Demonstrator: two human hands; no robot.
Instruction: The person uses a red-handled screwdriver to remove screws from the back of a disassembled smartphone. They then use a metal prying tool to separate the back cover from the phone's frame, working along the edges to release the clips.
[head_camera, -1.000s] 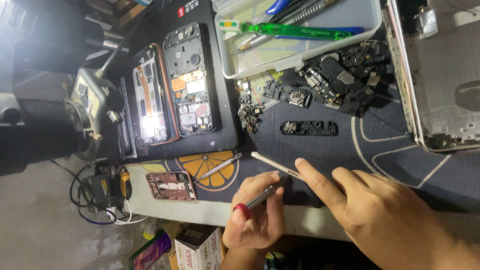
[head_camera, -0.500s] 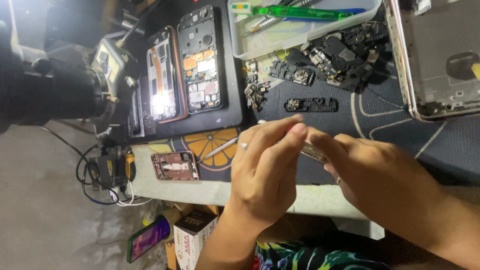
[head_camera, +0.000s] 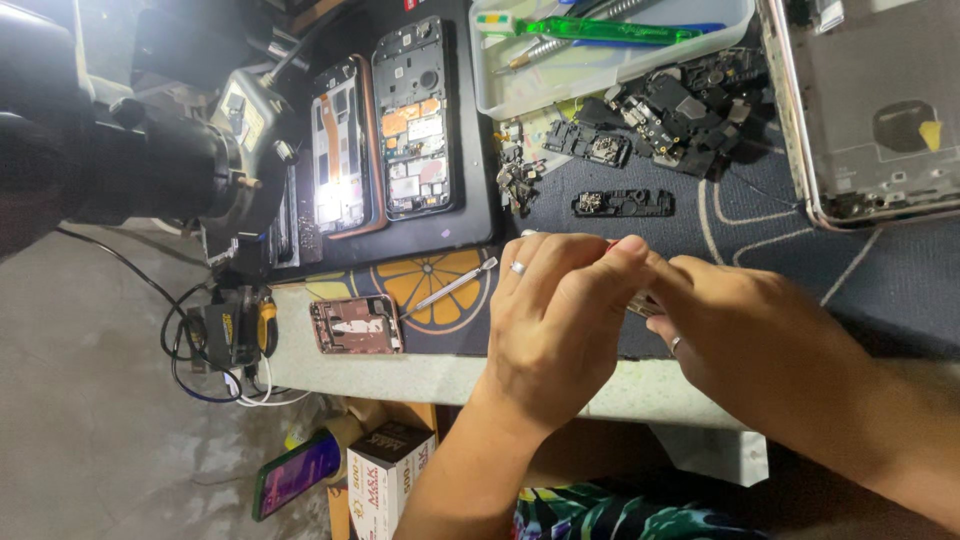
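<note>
1. Our left hand (head_camera: 560, 330) sits over the front edge of the dark blue work mat (head_camera: 790, 260), fingers curled inward with a silver ring on one of them. The fingertips pinch down where they meet the other hand.
2. Our right hand (head_camera: 760, 340) comes in from the right, fingers bunched toward the left one, also wearing a ring. Both hands touch at the fingertips.
3. Between them there's a thin silver metal tool (head_camera: 640, 303). Only a small bit pokes out, plus a speck of red at the top of the left fingers. Both hands are closed around it, but honestly we can't tell exactly what kind of tool it is.
4. Just left of our hands, a slim silver pry stick (head_camera: 455, 285) lies on the orange-slice print of the mat, apart from our fingers.
5. Further left, a small pinkish phone frame piece (head_camera: 355, 325) rests near the table edge.
6. Up top, two opened phones (head_camera: 385, 125) with bare boards lie side by side on a black pad, one brightly lit.
7. A clear plastic tray (head_camera: 600, 70) holds a translucent green tool (head_camera: 610, 30), and a heap of small black phone parts (head_camera: 670, 110) sits just below it.
8. A lone black strip part (head_camera: 622, 203) lies near our fingertips, not touching.
</note>
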